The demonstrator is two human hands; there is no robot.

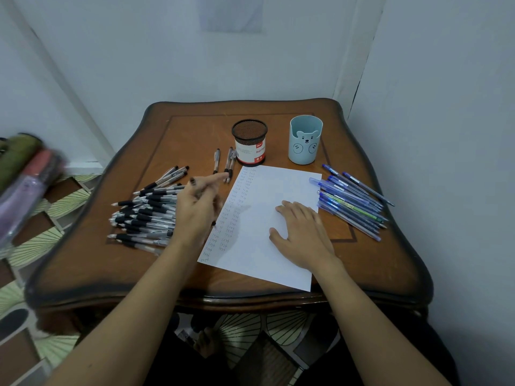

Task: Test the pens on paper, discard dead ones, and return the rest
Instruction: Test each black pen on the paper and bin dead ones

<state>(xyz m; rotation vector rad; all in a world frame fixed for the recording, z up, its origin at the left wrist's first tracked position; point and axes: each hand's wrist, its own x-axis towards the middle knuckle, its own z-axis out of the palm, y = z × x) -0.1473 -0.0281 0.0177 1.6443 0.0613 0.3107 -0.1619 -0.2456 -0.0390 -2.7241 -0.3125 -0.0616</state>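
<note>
Right hand [302, 235] lies flat on the paper [250, 246], fingers spread, released. Left hand [199, 201] hovers at paper's left edge, curled round a black pen [192, 180], blurred. Unsorted pile [145, 210] left of paper; blue pens [351, 199] right; mesh cup [250, 143] and bear cup [305, 140] beyond its far edge.

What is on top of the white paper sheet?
The right hand lies flat on the paper, and columns of test marks run down its left side. Anything beneath the hand is covered.
</note>
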